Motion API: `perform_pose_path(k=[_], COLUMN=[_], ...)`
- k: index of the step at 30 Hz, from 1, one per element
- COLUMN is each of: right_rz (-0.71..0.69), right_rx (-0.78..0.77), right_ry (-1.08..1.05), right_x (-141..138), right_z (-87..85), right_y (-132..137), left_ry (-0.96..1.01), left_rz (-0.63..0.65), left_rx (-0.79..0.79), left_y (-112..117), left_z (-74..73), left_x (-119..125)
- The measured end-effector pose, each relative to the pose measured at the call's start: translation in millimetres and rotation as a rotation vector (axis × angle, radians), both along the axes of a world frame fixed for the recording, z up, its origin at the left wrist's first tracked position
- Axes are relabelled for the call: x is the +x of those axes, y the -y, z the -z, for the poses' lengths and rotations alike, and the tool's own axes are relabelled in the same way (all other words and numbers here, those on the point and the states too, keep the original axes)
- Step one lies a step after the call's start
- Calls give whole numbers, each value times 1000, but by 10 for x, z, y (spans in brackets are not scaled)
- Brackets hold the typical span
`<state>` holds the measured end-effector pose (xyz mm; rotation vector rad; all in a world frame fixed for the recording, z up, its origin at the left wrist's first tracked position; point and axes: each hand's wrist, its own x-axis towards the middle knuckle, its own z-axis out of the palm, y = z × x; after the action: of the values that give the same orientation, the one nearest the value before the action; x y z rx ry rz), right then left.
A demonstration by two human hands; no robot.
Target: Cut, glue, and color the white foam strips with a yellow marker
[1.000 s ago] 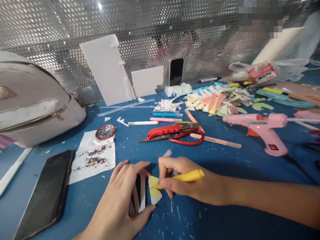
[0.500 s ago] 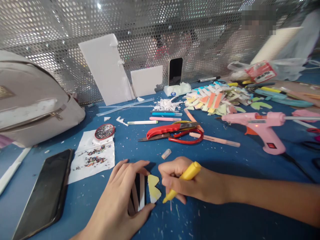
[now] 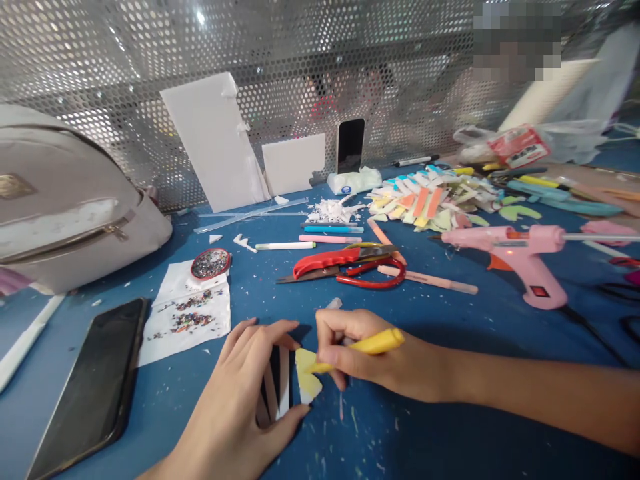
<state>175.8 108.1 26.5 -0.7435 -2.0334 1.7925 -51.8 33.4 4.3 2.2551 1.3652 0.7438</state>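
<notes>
My left hand [image 3: 245, 393] is curved over a piece with white and dark stripes [image 3: 283, 383], with fingertips at its far end and thumb at its near end. By those fingertips lies a small notched cutout [image 3: 306, 381], coloured yellow with a white patch at its near end. Its exact join to the striped piece is hidden. A yellow marker [image 3: 377, 342] is pinched in my right hand [image 3: 385, 363], tilted, with its tip on the cutout's right side. Just beyond my right hand lies a small marker cap [image 3: 334, 305].
Red-handled scissors [image 3: 345, 263] and several markers lie ahead. At right is a pink glue gun [image 3: 505, 243]; a pile of coloured strips [image 3: 430, 200] sits behind. On the left are a phone [image 3: 90, 387], a glitter-strewn paper [image 3: 187, 320] and a backpack [image 3: 70, 207]. A perforated metal panel [image 3: 280, 80] stands behind.
My right hand has tipped the yellow marker lower and moved its tip left, from the table beside the cutout onto it. My left hand stays in place.
</notes>
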Motion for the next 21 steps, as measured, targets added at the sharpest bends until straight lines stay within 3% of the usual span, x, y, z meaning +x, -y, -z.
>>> perform_pose_path(k=[21], right_rz=[-16], right_rx=[-6], right_ry=[23], right_x=[11], right_z=[1], right_y=[-12], left_ry=[-33], left_rz=[-45], left_rx=[-37], left_y=[22], left_z=[-20], left_x=[29])
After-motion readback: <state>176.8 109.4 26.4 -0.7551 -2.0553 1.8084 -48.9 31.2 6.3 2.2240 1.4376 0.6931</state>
